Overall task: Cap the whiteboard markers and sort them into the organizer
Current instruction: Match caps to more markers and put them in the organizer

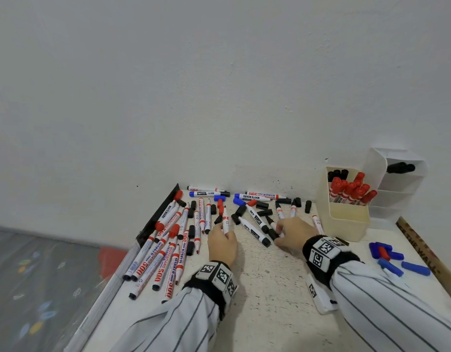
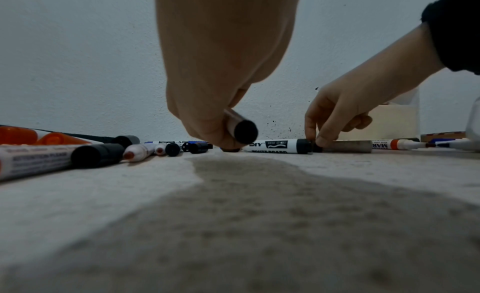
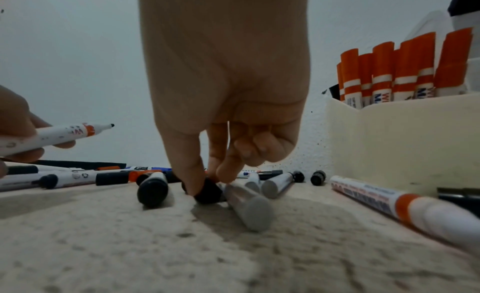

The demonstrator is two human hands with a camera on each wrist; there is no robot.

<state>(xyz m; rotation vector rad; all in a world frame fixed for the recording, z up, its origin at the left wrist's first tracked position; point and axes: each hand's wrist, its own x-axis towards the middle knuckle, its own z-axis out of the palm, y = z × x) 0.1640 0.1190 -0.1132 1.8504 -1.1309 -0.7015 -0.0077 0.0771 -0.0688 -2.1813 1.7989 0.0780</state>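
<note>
The left hand (image 1: 222, 241) grips an uncapped slim whiteboard marker (image 1: 225, 221), fingers curled round its lower barrel so the black tip points up and away toward the wall; in the left wrist view the marker's black end plug (image 2: 246, 131) faces the camera below the curled fingers. The right hand (image 1: 294, 232) reaches down to the speckled white table (image 1: 270, 288) and pinches a loose black cap (image 3: 207, 191) between thumb and fingertips — the cap rests on the tabletop, just beside a grey-ended marker barrel (image 3: 249, 203) and close to the black end of a DIY whiteboard marker (image 1: 253, 231). Around both hands lie many more markers and caps: a fan of red-printed markers (image 1: 166, 250) on the left, black caps (image 1: 263, 205) scattered near the wall, and a small cluster of blue and red caps (image 1: 392, 257) at the right, well apart from the hands. The cream organizer (image 1: 346, 219) stands by the wall to the right of the right hand, its rear compartment holding upright red-capped markers (image 1: 351, 190) with a few black-capped ones behind them; a white tiered organizer (image 1: 397, 184) behind it holds black-capped markers in its top section. A wooden ruler (image 1: 420, 247) lies along the table's right edge.
</note>
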